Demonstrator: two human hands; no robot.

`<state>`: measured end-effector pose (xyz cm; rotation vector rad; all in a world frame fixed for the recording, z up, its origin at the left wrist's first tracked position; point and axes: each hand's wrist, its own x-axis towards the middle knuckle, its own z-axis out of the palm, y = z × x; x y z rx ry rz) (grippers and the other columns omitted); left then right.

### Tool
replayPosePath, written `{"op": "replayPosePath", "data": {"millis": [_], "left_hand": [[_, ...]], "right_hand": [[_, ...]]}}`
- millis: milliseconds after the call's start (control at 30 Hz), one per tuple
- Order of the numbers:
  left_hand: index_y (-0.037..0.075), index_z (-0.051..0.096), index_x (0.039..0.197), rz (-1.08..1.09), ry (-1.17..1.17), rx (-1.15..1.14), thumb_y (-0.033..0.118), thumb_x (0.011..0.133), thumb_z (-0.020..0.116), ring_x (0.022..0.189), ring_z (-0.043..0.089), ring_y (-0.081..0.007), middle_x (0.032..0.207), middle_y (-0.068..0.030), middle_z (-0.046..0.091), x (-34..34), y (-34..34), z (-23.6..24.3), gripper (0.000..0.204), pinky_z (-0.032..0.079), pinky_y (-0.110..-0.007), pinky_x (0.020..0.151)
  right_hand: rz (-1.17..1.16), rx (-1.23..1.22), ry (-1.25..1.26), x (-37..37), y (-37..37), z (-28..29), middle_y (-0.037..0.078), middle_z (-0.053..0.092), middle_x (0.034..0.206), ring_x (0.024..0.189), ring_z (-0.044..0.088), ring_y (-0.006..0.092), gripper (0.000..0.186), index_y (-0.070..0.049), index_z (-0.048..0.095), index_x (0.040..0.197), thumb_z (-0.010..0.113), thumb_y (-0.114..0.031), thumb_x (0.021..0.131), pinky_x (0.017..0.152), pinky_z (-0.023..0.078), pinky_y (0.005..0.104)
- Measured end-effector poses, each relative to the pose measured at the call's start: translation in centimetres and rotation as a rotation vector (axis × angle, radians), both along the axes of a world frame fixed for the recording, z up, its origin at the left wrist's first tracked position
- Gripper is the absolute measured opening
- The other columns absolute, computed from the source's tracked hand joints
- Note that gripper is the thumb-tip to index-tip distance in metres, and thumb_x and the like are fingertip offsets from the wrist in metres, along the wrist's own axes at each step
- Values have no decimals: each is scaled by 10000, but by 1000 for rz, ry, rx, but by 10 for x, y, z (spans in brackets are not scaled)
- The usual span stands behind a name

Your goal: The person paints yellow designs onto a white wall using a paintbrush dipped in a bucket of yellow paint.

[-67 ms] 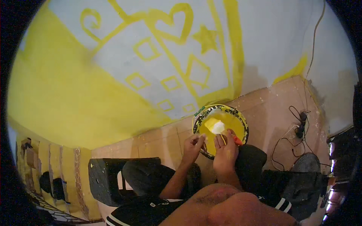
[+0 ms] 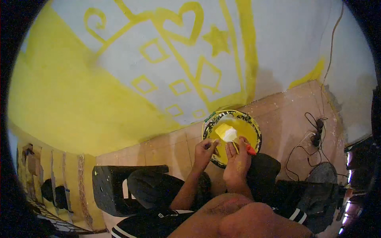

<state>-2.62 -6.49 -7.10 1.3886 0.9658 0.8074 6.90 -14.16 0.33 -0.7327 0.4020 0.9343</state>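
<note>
My right hand (image 2: pixel 237 162) is turned partly palm up over the near right side of a paint bucket (image 2: pixel 259 137). Its fingers and thumb close around a small paint roller (image 2: pixel 227 133) with a red handle (image 2: pixel 250 149). The roller's head is part yellow, part white, and sits above the yellow paint (image 2: pixel 248 129) inside the bucket. At the bucket's near left rim, my left hand (image 2: pixel 203 152) is closed in a pinch. A tiny pale bit shows at its fingertips, too small to name.
Ahead rises a wall (image 2: pixel 119 59) painted with yellow shapes. A black stool (image 2: pixel 109 188) stands to my left. Cables with a black power strip (image 2: pixel 316 133) lie on the tiled floor (image 2: pixel 274 115) at right, near a dark rounded object (image 2: pixel 322 172). The bucket stands close to the wall.
My left hand's fingertips have shifted very slightly up at the bucket's rim. The roller stays in my right hand in almost the same place.
</note>
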Motion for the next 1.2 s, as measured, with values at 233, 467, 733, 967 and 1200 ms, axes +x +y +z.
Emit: {"op": "replayPosePath", "data": {"millis": [233, 467, 733, 967, 1200], "left_hand": [[-6, 597, 745, 34, 69, 21, 111, 765, 723, 478, 532, -92, 604, -45, 567, -6, 3, -58, 173, 461, -239, 442], [-13, 598, 730, 75, 306, 104, 106, 726, 750, 525, 557, -97, 592, -49, 574, -13, 1, -85, 193, 471, -245, 500], [-17, 594, 971, 43, 182, 306, 5, 852, 549, 829, 599, -188, 852, -113, 628, -13, -12, -81, 128, 483, -313, 746], [-12, 301, 1325, 349, 920, 825, 44, 809, 543, 1150, 433, -335, 1243, -262, 413, -22, -24, -109, 573, 344, -368, 987], [-21, 323, 1284, 387, 131, -49, 44, 807, 530, 1062, 492, -236, 1186, -150, 492, -26, -30, -145, 525, 390, -359, 915]], "right_hand": [[-19, -50, -91, 1, -8, -2, 77, 523, 1068, 1002, 551, 211, 249, -89, 476, 1113, 550, -187, 897, 913, 443, 325], [-67, -124, -233, 12, -22, -15, 94, 519, 1137, 1058, 534, 244, 299, -38, 475, 1145, 547, -198, 902, 938, 430, 351], [-142, -68, -207, 15, -34, -4, 119, 525, 1149, 1073, 530, 247, 300, -16, 469, 1150, 515, -202, 919, 979, 416, 372], [-163, -3, -294, 7, -46, -5, 151, 529, 1138, 1097, 522, 260, 275, -12, 468, 1144, 486, -185, 931, 976, 424, 381], [-148, -40, -288, 9, -50, -7, 154, 529, 1140, 1078, 535, 269, 262, -8, 468, 1135, 473, -177, 935, 972, 428, 396]]}}
